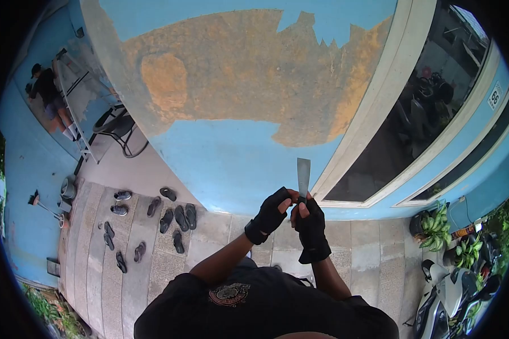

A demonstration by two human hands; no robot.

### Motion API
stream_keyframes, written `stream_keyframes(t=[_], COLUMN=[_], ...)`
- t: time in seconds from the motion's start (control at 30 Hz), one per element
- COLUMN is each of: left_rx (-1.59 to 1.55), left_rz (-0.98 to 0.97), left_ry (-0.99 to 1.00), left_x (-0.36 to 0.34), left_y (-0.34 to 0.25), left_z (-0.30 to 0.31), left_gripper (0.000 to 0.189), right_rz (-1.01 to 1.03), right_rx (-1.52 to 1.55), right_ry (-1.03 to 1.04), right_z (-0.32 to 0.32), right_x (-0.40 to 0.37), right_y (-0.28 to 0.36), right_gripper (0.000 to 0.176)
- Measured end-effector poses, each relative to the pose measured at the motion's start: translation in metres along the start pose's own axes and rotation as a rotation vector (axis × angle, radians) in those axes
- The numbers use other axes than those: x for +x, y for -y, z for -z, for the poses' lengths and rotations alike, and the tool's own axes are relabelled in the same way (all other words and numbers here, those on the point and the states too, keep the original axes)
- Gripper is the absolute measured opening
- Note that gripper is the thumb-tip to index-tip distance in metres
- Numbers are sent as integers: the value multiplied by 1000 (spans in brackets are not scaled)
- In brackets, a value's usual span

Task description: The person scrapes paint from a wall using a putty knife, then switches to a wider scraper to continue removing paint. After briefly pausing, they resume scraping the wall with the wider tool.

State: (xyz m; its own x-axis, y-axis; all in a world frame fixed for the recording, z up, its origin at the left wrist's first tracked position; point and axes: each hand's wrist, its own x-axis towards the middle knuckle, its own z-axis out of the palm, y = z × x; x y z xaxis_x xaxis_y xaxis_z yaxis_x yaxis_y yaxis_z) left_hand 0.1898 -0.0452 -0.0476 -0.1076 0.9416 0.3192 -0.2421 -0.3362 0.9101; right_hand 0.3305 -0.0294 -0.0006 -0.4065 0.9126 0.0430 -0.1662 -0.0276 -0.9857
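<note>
My right hand (311,227), in a black fingerless glove, is wrapped round the handle of a paint scraper (303,172). The flat metal blade points up, towards the wall. Close beside it, my left hand (271,213) wears a matching glove. Its fingers are bent together at the base of the blade, near my right fingers; what they pinch, if anything, is hidden. Beyond the blade stands a light blue wall (226,164). Higher up on it, a wide bare patch (237,68) shows brown and ochre plaster with jagged paint edges.
Several sandals and shoes (165,221) lie on the paved floor at left. Another person (50,96) works at a wall beside a ladder (73,107), near a black chair (116,125). At right are a window (404,124), potted plants (435,226) and a motorbike (441,299).
</note>
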Motion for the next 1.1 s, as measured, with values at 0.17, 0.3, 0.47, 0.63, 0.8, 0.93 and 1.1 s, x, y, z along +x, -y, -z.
stream_keyframes(t=[0.17,0.3,0.47,0.63,0.8,0.93,1.1], left_rx=[14,-27,-109,-112,-206,-83,-25], left_rz=[-7,-14,46,26,115,185,134], left_ry=[161,263,354,419,501,537,500], left_x=[41,75,108,132,145,160,179], left_y=[-6,-34,-48,-36,-38,-47,-73], left_z=[27,48,84,113,117,112,97], left_gripper=[31,34,40,43,45,42,40], right_rz=[139,168,190,172,35,-24,-31], right_rx=[57,65,-159,-30,5,178,375], right_ry=[-10,-31,104,115,122,146,235], right_z=[-13,-30,-51,-80,-80,-70,-53], right_x=[38,71,105,120,119,127,140], right_y=[5,6,11,2,6,6,18], right_gripper=[48,48,50,53,59,57,49])
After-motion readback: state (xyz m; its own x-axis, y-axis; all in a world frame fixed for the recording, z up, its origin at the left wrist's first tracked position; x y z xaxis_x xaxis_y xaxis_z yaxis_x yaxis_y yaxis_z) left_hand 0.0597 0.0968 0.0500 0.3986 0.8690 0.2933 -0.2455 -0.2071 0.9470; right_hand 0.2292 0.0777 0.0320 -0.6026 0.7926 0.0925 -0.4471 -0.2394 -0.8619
